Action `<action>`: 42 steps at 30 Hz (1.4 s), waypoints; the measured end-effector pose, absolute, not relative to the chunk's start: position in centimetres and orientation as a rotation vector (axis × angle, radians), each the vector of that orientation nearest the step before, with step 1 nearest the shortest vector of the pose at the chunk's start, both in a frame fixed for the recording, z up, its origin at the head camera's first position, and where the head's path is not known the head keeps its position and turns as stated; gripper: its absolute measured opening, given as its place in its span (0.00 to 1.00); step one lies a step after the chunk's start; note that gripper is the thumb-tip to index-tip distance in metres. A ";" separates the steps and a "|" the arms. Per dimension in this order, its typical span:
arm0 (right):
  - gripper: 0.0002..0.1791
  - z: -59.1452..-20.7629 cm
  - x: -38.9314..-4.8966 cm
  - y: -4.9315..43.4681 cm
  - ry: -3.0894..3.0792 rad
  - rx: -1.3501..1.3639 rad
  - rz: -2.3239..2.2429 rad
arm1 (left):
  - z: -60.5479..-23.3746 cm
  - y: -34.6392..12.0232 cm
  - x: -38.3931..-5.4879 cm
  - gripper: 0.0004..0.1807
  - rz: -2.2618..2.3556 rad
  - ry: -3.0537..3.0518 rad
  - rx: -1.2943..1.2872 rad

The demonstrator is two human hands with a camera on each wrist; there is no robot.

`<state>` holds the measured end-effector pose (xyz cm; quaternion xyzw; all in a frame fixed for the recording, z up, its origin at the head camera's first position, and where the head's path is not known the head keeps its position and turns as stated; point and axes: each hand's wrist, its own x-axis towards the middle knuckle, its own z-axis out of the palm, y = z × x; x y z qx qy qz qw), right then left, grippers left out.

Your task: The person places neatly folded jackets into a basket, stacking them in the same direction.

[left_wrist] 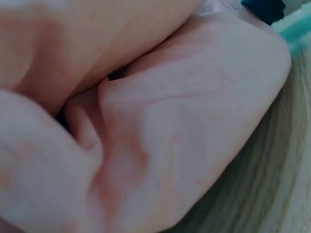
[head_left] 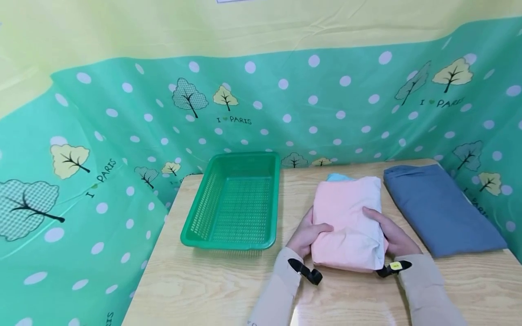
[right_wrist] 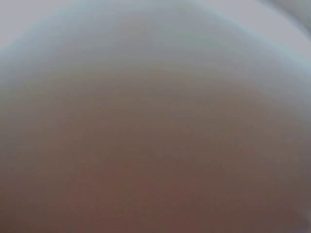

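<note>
Head view: two hands, one folded pink bundle. A person's left hand and right hand clasp the bundle from either side above the counter, each grip closed to its thickness with a thumb on the upper face. Whether its underside touches the wood cannot be told. Roughly oblong, the bundle points away from the person, its long axis running front to back and one short end facing the wearer; a single light-blue edge shows at the far end. One green basket stands to the left, well apart, its length also running front to back. One folded slate-blue cloth lies near on the right, slanting, its far end nearer the bundle. The left wrist view shows pale, creased fabric close up; the right wrist view is too blurred to read.
</note>
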<state>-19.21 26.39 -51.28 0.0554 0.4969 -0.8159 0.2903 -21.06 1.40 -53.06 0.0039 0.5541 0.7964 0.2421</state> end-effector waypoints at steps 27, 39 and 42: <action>0.24 -45.9 -19.6 23.0 1.771 -0.020 -2.164 | -46.3 -1.5 -17.8 0.32 2.250 1.493 -0.033; 0.27 -44.2 -20.6 21.3 1.798 -0.056 -2.132 | -45.6 -4.0 -16.2 0.43 2.161 1.591 0.142; 0.26 -43.8 -20.8 20.8 1.758 -0.064 -2.169 | -45.3 -4.4 -15.9 0.47 2.167 1.617 0.150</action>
